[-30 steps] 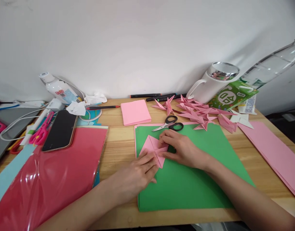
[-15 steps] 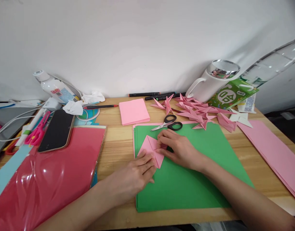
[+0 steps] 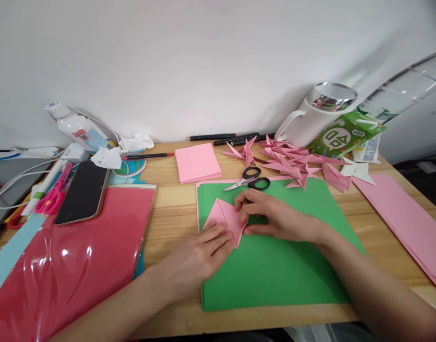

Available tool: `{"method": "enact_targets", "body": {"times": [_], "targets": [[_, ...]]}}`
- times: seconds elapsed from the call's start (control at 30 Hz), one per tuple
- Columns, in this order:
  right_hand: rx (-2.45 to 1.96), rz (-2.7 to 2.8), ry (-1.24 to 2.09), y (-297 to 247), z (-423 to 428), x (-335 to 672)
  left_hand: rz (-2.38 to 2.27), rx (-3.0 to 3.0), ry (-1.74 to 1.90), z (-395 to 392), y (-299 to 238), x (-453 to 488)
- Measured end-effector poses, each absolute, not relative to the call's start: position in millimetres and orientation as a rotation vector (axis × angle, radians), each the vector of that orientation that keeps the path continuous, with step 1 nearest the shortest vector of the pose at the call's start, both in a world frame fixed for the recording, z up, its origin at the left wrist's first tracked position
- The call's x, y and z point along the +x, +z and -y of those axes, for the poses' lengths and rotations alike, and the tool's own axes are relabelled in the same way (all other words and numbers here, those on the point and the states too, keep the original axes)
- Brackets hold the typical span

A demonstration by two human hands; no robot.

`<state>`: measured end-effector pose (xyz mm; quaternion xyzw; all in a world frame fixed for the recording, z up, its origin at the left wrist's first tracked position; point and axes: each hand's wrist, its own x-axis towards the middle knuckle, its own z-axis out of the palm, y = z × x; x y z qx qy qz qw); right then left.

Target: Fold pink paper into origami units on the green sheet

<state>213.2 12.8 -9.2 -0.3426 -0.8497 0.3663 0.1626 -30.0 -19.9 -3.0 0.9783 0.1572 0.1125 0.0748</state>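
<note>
A creased, partly folded square of pink paper (image 3: 229, 214) lies on a stack of green paper (image 3: 275, 275). My left hand (image 3: 207, 249) rests flat across its lower left part, fingers stretched out and covering that side. At the right corner, my right hand (image 3: 271, 216) pinches the paper's edge, which lifts a little between thumb and fingers. Just beyond the paper are small scissors (image 3: 248, 179) with black handles, their blades slightly apart. Behind them lie several folded pink paper pieces (image 3: 289, 164) in a pointed heap.
Pink squares (image 3: 197, 164) are stacked behind the green paper. A white mug (image 3: 307, 118) and a green packet (image 3: 341, 135) stand back right, with pink strips (image 3: 403, 223) nearer. On the left, a phone (image 3: 83, 194) lies on plastic-wrapped red paper (image 3: 97, 256).
My right hand has shifted slightly to the right, from the paper's middle to its right corner, raising the edge. My left hand stays pressed on the paper.
</note>
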Motion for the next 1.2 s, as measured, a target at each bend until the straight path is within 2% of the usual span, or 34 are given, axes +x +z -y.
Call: {"method": "enact_targets", "body": {"times": [0.47,1.2], "targets": [[-0.93,2.422,1.171,-6.7,-17.8,217.7,-0.43,2.864,0.055,17.7,6.3,-30.6],[-0.936,2.422,1.175,-6.5,-19.1,216.9,-0.476,2.877,0.076,24.0,2.6,-30.1]]}}
